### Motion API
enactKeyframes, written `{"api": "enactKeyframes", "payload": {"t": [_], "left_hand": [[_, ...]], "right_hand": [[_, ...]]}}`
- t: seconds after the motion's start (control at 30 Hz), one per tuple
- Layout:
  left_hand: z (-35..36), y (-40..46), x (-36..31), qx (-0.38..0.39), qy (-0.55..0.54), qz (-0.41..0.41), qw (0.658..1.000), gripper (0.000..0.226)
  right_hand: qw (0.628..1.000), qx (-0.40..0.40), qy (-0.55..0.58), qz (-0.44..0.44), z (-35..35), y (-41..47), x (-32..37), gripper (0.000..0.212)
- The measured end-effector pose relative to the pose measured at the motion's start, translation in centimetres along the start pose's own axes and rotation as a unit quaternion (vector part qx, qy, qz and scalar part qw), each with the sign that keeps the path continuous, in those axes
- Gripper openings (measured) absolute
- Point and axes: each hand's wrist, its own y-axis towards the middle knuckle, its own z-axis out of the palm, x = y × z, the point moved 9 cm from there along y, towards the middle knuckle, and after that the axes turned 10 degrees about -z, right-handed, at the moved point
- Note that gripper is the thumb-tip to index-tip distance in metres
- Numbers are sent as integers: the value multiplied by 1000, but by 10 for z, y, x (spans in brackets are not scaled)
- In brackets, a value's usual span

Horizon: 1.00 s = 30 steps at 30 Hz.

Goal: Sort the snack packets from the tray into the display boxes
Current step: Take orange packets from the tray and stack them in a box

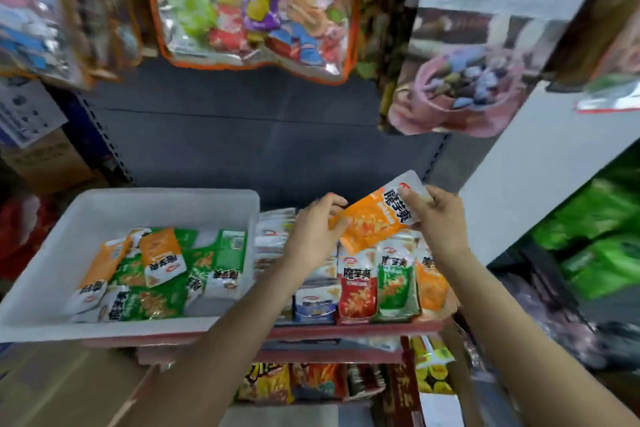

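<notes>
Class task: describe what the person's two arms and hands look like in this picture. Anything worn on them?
Both forearms are bare with no sleeve in view. The left hand and right hand wear no gloves, and no watch or bracelet shows. One nail on the left hand's fingers looks reddish; blur prevents certainty.

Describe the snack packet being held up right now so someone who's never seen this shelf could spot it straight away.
Start at the white tray on the shelf, then look right, above the display boxes of upright packets. There the left hand and right hand hold an orange packet at its two ends. Unlike the other packets, it is in the air, tilted, with its white end uppermost.
</notes>
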Motion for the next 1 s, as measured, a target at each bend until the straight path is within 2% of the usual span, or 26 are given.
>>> {"api": "enactKeyframes", "payload": {"t": [0.1, 0.17, 0.27, 0.33, 0.43, 0.53, 0.77, 0.9, 1.0], "left_hand": [[44, 0, -30, 9, 135, 52, 989, 41], [77, 0, -41, 47, 236, 88, 967, 54], [117, 4, -39, 100, 370, 99, 918, 70], [133, 8, -29, 119, 413, 81, 899, 75], [144, 12, -18, 138, 431, 45, 890, 77], [149, 12, -12, 154, 440, 21, 885, 77], [150, 10, -11, 156, 424, 5, 892, 78], [149, 9, -14, 168, 415, -1, 894, 75], [136, 6, -27, 144, 390, 19, 909, 64]], "right_hand": [[997, -21, -69, -34, -52, 13, -12, 45], [990, -3, -124, -67, -76, 20, -18, 43], [970, 71, -215, -92, -94, 23, -31, 30], [956, 128, -250, -88, -93, 21, -44, 26], [942, 187, -269, -77, -84, 19, -69, 36], [916, 230, -317, -90, -69, 15, -85, 17], [873, 283, -372, -138, -44, 0, -112, 21], [866, 277, -390, -147, -41, -6, -118, 20], [860, 272, -407, -146, -40, -6, -114, 27]]}}
